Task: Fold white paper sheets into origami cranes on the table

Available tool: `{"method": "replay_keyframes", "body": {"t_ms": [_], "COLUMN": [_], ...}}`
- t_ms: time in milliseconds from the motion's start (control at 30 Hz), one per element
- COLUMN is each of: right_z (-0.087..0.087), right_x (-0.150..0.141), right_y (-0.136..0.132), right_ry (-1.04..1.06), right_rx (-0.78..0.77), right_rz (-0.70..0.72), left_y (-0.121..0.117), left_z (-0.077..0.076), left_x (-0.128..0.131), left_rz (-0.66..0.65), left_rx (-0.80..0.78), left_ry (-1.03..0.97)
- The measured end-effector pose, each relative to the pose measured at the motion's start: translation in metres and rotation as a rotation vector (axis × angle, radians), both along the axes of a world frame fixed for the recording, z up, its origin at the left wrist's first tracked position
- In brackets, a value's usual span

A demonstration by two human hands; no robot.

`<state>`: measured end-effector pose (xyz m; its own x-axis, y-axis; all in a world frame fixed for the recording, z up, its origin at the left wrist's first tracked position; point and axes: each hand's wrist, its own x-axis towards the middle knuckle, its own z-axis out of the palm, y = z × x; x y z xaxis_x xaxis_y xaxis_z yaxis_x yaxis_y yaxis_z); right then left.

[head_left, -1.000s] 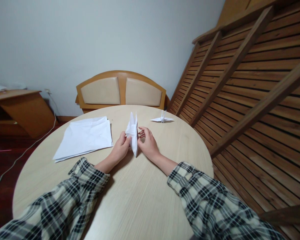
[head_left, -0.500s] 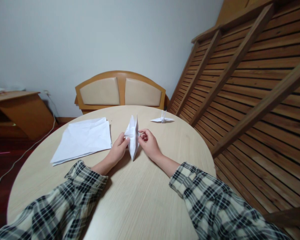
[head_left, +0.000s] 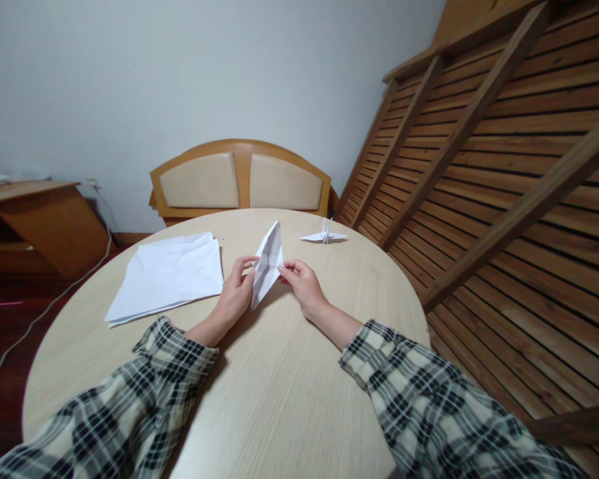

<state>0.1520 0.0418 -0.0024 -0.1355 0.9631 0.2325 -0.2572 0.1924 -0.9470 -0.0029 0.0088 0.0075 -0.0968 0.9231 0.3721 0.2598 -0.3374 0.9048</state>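
Note:
Between my two hands is a piece of folded white paper [head_left: 268,263], a pointed diamond shape tilted with its upper tip leaning right. My left hand [head_left: 238,287] grips its left edge, fingers behind and thumb in front. At its right edge my right hand [head_left: 303,285] pinches a corner between thumb and forefinger. A finished white paper crane [head_left: 324,237] rests farther back on the right, touched by neither hand. To the left of my left hand lies a stack of white paper sheets [head_left: 167,276].
The round pale wooden table [head_left: 289,386] bears all of this. Past its far edge stands a wooden headboard [head_left: 242,176] with cream panels. A slatted wooden frame [head_left: 479,173] leans along the right side. At the left are a desk [head_left: 44,226] and a white cable [head_left: 60,296].
The folded paper has turned and tipped, its top now leaning right and its lower tip to the left, and it shows a wider opened face. Both hands have shifted slightly with it.

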Motion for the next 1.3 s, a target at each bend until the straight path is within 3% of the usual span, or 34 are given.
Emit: {"method": "replay_keyframes", "body": {"t_ms": [133, 333, 767, 933, 1033, 1300], "right_z": [-0.001, -0.002, 0.0, 0.0, 0.001, 0.0], "right_x": [0.0, 0.0, -0.001, -0.001, 0.001, 0.0], "right_y": [0.001, -0.001, -0.005, -0.008, -0.01, -0.015], "right_ry": [0.008, 0.038, 0.0, -0.026, -0.084, -0.26], "right_rx": [-0.007, -0.017, 0.022, 0.025, 0.087, 0.259], "right_rz": [-0.01, 0.089, 0.234, 0.174, 0.173, 0.174], "left_y": [0.001, 0.007, 0.005, 0.006, 0.005, 0.005], "left_z": [-0.002, -0.011, 0.0, -0.002, -0.002, -0.001], "left_x": [0.001, -0.003, -0.009, -0.007, -0.006, -0.007], "left_rz": [0.015, 0.077, 0.158, 0.27, 0.232, 0.177], "left_rx": [0.016, 0.088, 0.031, 0.007, -0.086, -0.145], "left_ry": [0.119, 0.269, 0.082, -0.002, -0.076, -0.122]}}
